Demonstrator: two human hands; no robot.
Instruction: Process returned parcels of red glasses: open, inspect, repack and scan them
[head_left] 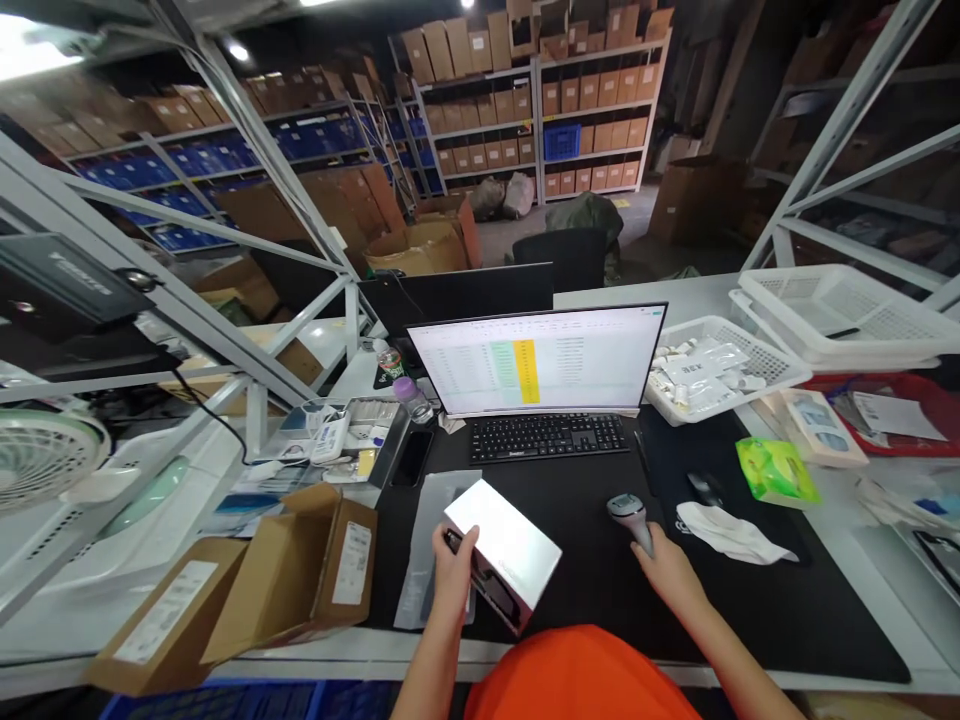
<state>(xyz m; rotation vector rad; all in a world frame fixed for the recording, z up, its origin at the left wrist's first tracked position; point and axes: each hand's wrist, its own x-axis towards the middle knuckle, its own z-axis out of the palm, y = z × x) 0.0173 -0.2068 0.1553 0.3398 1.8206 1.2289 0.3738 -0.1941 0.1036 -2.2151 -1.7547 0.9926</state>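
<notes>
A white box (510,535) with a dark printed side is gripped at its left end by my left hand (454,562), tilted above the black desk mat. Under it, partly covered, lies a translucent plastic bag (420,545). My right hand (664,562) is wrapped round the handle of a grey barcode scanner (628,508), whose head points up and to the left. The scanner is apart from the box. Behind both hands stand a black keyboard (551,437) and a monitor (540,360) showing a spreadsheet.
Cardboard boxes (292,570) stand at the left. A phone (412,458) and a bottle with a purple cap (412,398) are near the monitor. At the right are a green tissue pack (778,472), a white cloth (731,532), a mouse (705,488) and a white basket (780,372).
</notes>
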